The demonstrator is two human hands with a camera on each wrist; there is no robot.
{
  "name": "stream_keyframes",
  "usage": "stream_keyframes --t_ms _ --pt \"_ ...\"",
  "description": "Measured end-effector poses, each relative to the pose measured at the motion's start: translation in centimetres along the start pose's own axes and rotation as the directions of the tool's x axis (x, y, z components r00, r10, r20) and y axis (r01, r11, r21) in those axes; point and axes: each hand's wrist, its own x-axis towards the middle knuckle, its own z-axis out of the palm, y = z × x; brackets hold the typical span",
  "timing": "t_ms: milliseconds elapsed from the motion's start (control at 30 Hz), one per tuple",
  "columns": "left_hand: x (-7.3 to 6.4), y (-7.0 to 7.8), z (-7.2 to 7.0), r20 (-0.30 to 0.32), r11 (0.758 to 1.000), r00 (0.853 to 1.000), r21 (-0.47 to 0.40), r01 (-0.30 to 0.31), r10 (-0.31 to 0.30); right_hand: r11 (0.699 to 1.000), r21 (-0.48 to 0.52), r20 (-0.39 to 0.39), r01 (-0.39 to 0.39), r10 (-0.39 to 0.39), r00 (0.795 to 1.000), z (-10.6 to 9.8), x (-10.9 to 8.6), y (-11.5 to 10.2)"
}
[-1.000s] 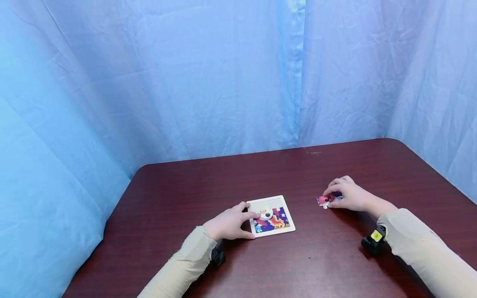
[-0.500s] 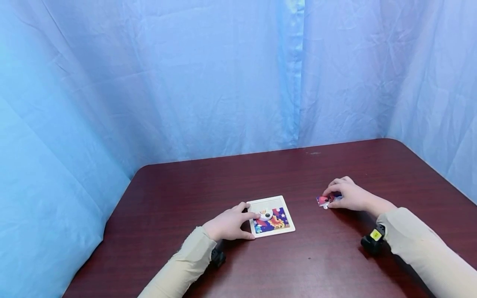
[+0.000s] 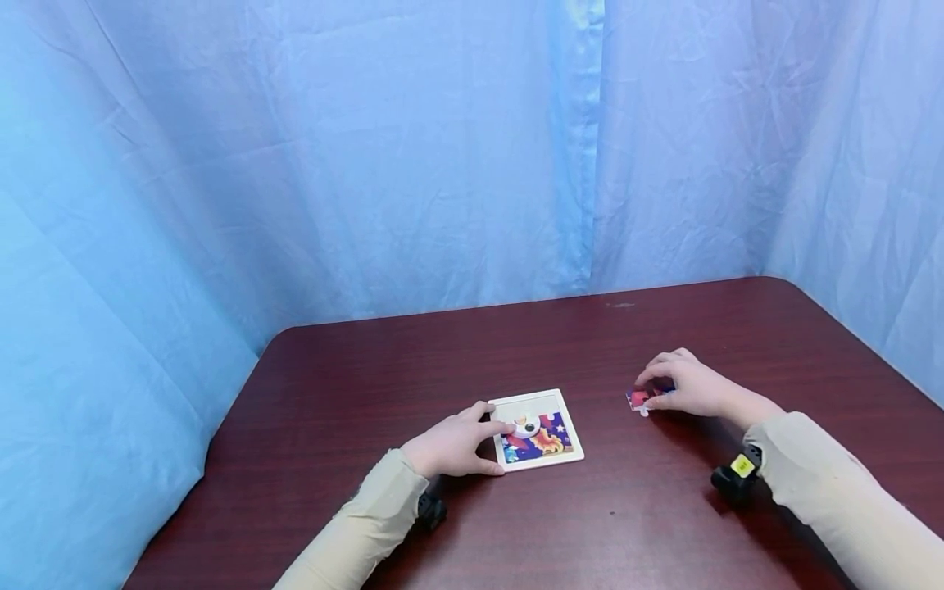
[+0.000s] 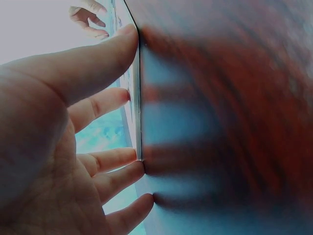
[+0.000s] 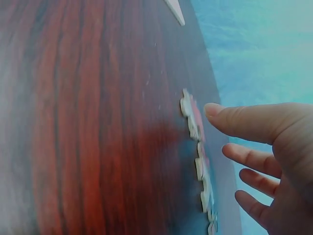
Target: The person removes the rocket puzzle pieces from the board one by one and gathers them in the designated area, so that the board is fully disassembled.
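Observation:
In the head view my left hand (image 3: 453, 442) rests on the left side of a white puzzle tray (image 3: 544, 464). Its thumb lies at the tray's near corner, and the index finger touches the picture inside. Purple jigsaw pieces (image 3: 553, 441) with stars and an orange shape fill the tray's near part; pale backing shows at the far part. To the right, my right hand (image 3: 693, 388) arches over loose red and purple jigsaw pieces (image 3: 637, 398) lying on the table. The right wrist view shows these pieces (image 5: 201, 169) in a row, thumb tip close by the pink one.
The dark red wooden table (image 3: 369, 369) stretches out on all sides of the hands. Light blue curtains (image 3: 442, 164) hang behind its far edge and along both sides. A black wrist camera (image 3: 733, 485) is strapped below the right sleeve.
My right hand has shifted slightly left over the loose pieces, and the nearest piece has moved a little toward me. My left hand and the tray stay in place.

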Motion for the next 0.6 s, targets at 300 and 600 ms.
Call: stream_keyframes --t_ms 300,600 --pt "0.0 0.1 0.0 0.006 1.0 1.0 -0.003 0.008 -0.008 0.998 0.009 -0.05 0.07 -0.07 0.996 0.6 0.6 -1.4" --pt "-0.1 0.0 -0.1 0.023 1.0 1.0 -0.008 0.017 -0.017 0.997 0.077 -0.032 -0.012 0.015 0.999 2.0 1.3 -3.1"
